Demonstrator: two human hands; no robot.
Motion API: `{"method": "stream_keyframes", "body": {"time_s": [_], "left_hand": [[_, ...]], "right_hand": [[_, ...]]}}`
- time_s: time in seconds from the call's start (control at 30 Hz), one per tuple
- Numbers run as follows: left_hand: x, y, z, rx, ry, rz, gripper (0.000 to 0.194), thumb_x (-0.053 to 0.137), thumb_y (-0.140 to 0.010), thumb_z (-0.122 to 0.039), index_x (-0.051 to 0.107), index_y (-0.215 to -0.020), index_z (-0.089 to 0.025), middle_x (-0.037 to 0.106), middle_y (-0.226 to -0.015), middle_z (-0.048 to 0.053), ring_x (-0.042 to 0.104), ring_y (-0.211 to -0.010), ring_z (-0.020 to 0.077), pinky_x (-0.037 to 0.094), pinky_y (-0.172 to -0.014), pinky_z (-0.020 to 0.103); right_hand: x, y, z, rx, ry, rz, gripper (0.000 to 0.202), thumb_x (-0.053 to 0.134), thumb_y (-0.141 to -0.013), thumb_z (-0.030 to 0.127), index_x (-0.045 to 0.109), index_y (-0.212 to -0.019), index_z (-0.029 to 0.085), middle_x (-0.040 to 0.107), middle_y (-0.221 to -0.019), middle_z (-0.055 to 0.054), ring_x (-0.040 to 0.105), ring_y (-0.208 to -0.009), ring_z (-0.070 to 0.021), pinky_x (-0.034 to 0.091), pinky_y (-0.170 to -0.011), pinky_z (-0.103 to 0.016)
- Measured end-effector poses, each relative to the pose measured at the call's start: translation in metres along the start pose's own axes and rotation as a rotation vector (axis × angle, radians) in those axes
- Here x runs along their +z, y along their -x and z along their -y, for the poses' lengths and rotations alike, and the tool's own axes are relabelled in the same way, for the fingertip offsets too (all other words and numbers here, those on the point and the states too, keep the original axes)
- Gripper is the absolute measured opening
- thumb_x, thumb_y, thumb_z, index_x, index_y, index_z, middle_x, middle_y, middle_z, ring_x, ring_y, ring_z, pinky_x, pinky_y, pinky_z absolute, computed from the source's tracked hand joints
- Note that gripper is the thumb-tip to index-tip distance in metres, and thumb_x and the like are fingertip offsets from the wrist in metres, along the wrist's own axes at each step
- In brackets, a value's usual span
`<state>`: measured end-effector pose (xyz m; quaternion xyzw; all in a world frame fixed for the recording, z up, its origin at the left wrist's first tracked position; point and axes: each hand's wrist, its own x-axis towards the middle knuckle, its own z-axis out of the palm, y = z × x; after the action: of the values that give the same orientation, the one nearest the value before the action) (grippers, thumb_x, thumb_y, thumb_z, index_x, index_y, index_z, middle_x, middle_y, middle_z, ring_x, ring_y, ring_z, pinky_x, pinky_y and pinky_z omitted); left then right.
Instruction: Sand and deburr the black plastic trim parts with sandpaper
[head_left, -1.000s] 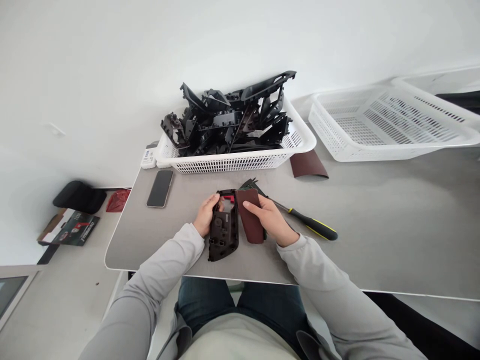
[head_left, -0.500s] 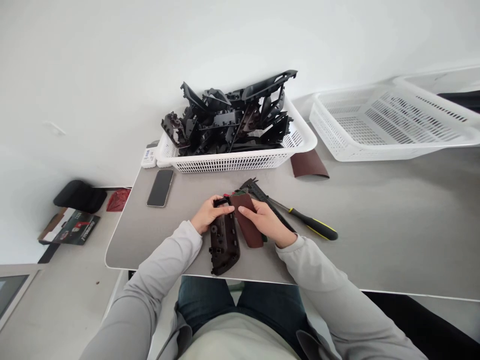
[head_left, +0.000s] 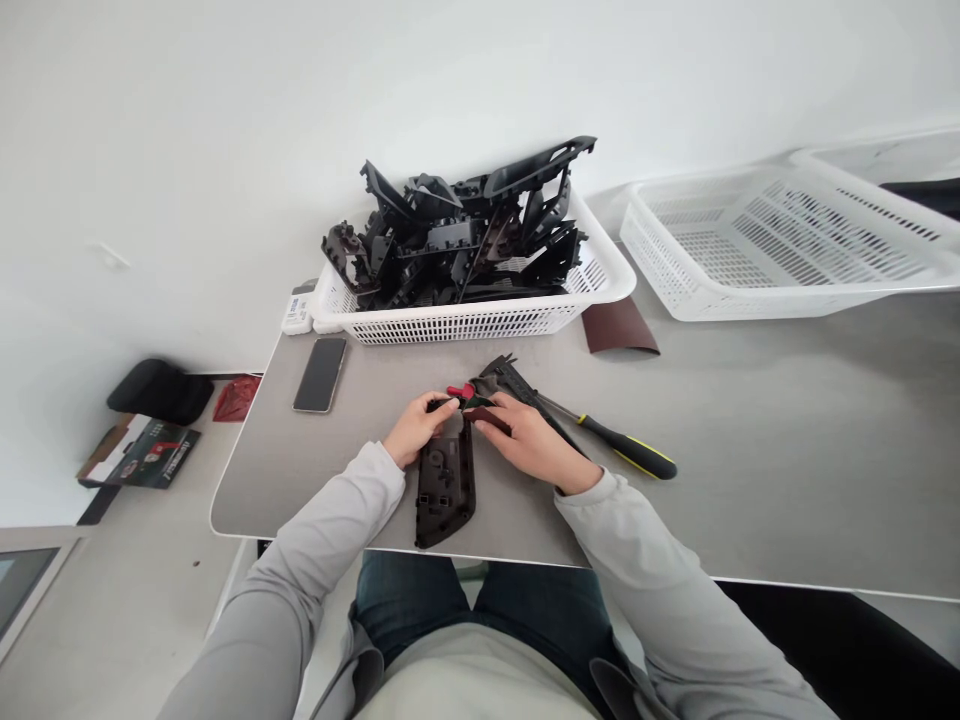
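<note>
My left hand (head_left: 415, 428) is closed on the top end of a dark brown plastic part (head_left: 444, 488), whose ribbed side with clips faces up near the table's front edge. Pinched in my right hand (head_left: 538, 440) is a reddish-brown sheet (head_left: 491, 418), seen nearly edge-on over the part's upper right corner. Just beyond my fingers lies a tool with a red piece (head_left: 460, 391), partly hidden. Black calipers (head_left: 517, 382) and a screwdriver with a black and yellow handle (head_left: 628, 447) rest to the right of it.
A white basket (head_left: 465, 325) heaped with black plastic parts stands at the back. Another white basket (head_left: 787, 305) is at the back right, with a brown sheet (head_left: 619, 328) between them. A phone (head_left: 320, 375) lies at the left on the grey table (head_left: 765, 450).
The reddish-brown sheet has turned from lying face-up beside the part to nearly edge-on near its top. The plastic part has tilted slightly, and the red piece shows more.
</note>
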<state>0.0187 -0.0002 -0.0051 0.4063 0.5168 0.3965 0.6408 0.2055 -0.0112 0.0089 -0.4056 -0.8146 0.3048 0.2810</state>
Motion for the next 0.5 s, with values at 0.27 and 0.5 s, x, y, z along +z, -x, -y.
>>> {"method": "stream_keyframes", "body": {"time_s": [0.27,0.5], "left_hand": [[-0.0013,-0.0019,0.0011,-0.002,-0.017,-0.009,0.053,0.08,-0.052,-0.054,0.059,-0.08,-0.014,0.036,-0.045,-0.01,0.027,-0.037,0.0024,0.013,-0.041,0.021],[-0.0003,-0.0004,0.0016,-0.037,-0.028,0.02,0.048,0.079,-0.056,-0.05,0.06,-0.081,-0.014,0.036,-0.045,-0.01,0.027,-0.037,0.0022,0.012,-0.041,0.021]], "right_hand": [[0.0004,0.0013,-0.0002,-0.053,0.061,0.027,0.027,0.046,-0.09,0.021,0.069,-0.105,0.02,0.059,-0.091,-0.008,0.062,-0.083,-0.0205,0.051,-0.077,-0.036],[-0.0025,0.0014,0.0,-0.063,0.023,0.05,0.027,0.046,-0.09,0.022,0.068,-0.105,0.019,0.059,-0.095,-0.009,0.061,-0.088,-0.0212,0.05,-0.08,-0.037]]}}
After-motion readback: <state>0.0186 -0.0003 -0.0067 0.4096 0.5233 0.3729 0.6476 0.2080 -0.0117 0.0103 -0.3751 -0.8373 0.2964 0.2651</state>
